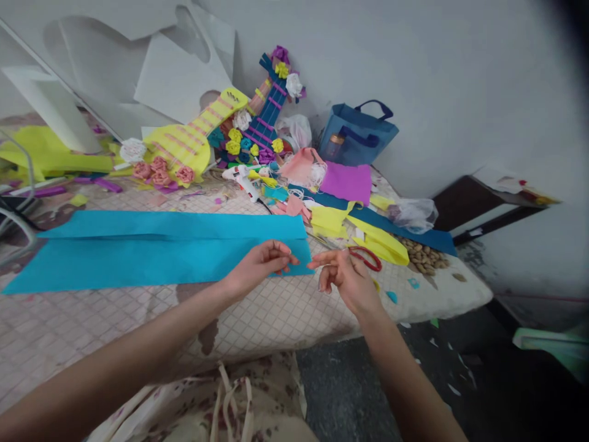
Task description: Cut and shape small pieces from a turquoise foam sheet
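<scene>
My left hand hovers over the right end of a long turquoise sheet, which has a lengthwise fold or layered edge. Its fingers are curled in towards the thumb, and anything between them is too small to make out. Just right of the sheet's end is my right hand, fingers apart and partly stretched, with nothing visible in it. The two sets of fingertips face each other across a small gap. Scissors with red handles lie behind my right hand, partly hidden by it.
Behind the sheet are a white glue gun, a yellow paper guitar, a dark blue one, a purple sheet and yellow strips. A blue bag stands by the wall. Peanuts lie near the table's right end.
</scene>
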A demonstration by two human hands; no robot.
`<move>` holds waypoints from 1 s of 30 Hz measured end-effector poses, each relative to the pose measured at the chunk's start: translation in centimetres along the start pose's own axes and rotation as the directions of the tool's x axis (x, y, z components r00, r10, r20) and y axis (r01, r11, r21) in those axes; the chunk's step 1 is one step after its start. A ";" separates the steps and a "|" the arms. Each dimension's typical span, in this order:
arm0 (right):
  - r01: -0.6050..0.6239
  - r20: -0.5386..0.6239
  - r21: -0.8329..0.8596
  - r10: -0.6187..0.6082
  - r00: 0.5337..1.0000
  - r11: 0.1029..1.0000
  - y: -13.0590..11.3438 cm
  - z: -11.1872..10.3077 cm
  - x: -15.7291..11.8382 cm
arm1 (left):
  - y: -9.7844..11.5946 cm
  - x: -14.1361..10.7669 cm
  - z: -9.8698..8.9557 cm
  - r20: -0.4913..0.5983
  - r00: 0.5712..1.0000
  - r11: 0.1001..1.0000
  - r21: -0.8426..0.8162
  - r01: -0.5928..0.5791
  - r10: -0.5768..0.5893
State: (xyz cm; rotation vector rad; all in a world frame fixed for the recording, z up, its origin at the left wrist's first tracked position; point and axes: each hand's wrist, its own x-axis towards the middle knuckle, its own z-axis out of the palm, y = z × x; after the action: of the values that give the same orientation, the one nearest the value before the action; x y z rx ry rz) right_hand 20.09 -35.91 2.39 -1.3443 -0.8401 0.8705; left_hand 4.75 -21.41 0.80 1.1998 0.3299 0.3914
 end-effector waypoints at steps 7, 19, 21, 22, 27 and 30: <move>0.009 -0.003 0.022 -0.009 1.000 1.000 -0.3 1.1 -0.5 | 0.9 -0.3 1.6 0.113 0.987 0.856 0.493 -0.155 0.114; 0.136 -0.243 -0.499 -0.289 0.926 0.856 -0.4 -1.0 -1.2 | 0.0 -1.8 1.7 0.236 0.947 0.609 0.726 -0.320 0.216; 0.138 -0.148 -0.735 -0.355 0.923 0.664 -0.4 -3.7 -1.0 | 0.2 -1.6 1.3 0.249 0.950 0.624 0.716 -0.312 0.190; 0.167 -0.048 -0.817 -0.353 0.934 0.553 -0.4 -5.2 -0.8 | 0.4 -1.3 1.0 0.232 0.953 0.637 0.709 -0.304 0.197; 0.107 0.063 -0.974 -0.220 0.974 0.198 0.5 -12.1 0.8 | 1.5 2.2 -1.0 0.077 0.959 0.659 0.711 -0.244 0.272; 0.091 0.075 -0.981 -0.094 0.993 0.174 0.8 -13.9 1.8 | 1.6 4.4 -1.5 0.046 0.954 0.603 0.765 -0.225 0.297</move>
State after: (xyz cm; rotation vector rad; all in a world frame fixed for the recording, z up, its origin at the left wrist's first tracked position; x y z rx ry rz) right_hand 33.26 -40.52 0.93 -2.3966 -1.6224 0.0535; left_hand 7.78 -17.67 1.66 2.1044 0.4129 0.5900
